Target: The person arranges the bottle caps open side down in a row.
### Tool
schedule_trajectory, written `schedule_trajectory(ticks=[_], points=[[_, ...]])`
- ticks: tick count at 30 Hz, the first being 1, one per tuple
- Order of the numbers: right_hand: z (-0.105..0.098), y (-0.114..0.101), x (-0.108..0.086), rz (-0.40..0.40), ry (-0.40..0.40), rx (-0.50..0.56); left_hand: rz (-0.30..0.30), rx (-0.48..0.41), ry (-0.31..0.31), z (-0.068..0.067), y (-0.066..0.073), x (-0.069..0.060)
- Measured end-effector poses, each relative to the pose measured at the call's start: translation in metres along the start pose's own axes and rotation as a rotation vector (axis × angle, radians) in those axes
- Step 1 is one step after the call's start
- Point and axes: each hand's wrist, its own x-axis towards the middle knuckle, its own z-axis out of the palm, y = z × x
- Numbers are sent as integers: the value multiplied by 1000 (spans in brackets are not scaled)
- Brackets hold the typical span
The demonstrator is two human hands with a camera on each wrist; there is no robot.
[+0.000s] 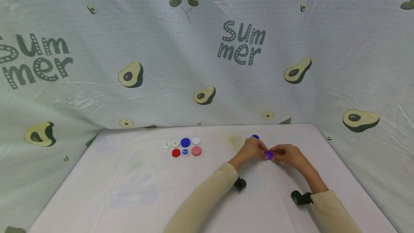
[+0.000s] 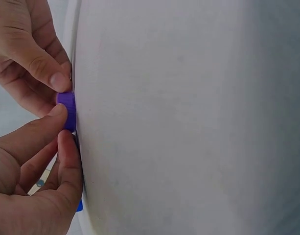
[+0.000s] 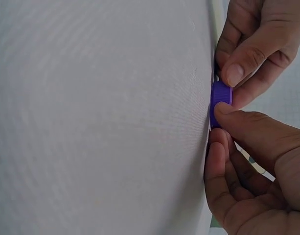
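Observation:
A purple bottle cap [image 1: 269,155] with a ribbed side lies at the table surface, on the right half. My left hand [image 1: 253,148] holds it from the left, and my right hand [image 1: 289,156] holds it from the right. In the left wrist view, the left thumb presses the ribbed side of the cap [image 2: 66,110]. The right wrist view shows the right thumb on the cap [image 3: 221,98] too, with fingers curled close to the cloth. Just beyond the left hand is a blue cap [image 1: 256,136], partly hidden by it.
Left of the hands lies a group of several caps, among them a large blue cap [image 1: 185,142], a red cap [image 1: 176,152], a pink cap [image 1: 196,150] and a white cap [image 1: 196,141]. A white cloth covers the table [image 1: 129,190]. Behind it hangs a printed curtain [image 1: 168,53].

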Motion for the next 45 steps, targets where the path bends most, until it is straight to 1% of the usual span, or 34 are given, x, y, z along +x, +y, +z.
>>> schedule_trajectory(ticks=[6, 10, 13, 17, 19, 22, 27, 30, 33, 36, 42, 45], points=[[-1, 0, 0, -6, 24, 25, 50, 3, -3, -2, -1, -2], [0, 0, -3, -16, 31, 63, 83, -25, -12, -6, -3, -5], [0, -1, -3, -48, 46, 74, 119, -43, -13, -10, -4, -6], [-2, -6, -2, -93, 78, 68, 168, -44, 4, -18, -5, -7], [-3, -10, -2, -103, 89, 71, 189, -47, 15, -22, -5, -9], [-4, -16, -2, -111, 100, 73, 210, -74, 22, -28, -4, -14], [-4, -25, -3, -131, 119, 81, 218, -115, 32, -36, 0, -19], [-4, -29, -3, -137, 125, 96, 207, -126, 46, -40, 1, -22], [-5, -33, -5, -139, 131, 109, 196, -132, 49, -41, 2, -23], [-5, -36, -6, -142, 143, 107, 198, -136, 53, -43, 2, -25], [-5, -43, -7, -154, 146, 127, 194, -193, 73, -47, 2, -31], [-4, -46, -8, -153, 151, 128, 194, -206, 82, -49, 1, -33]])
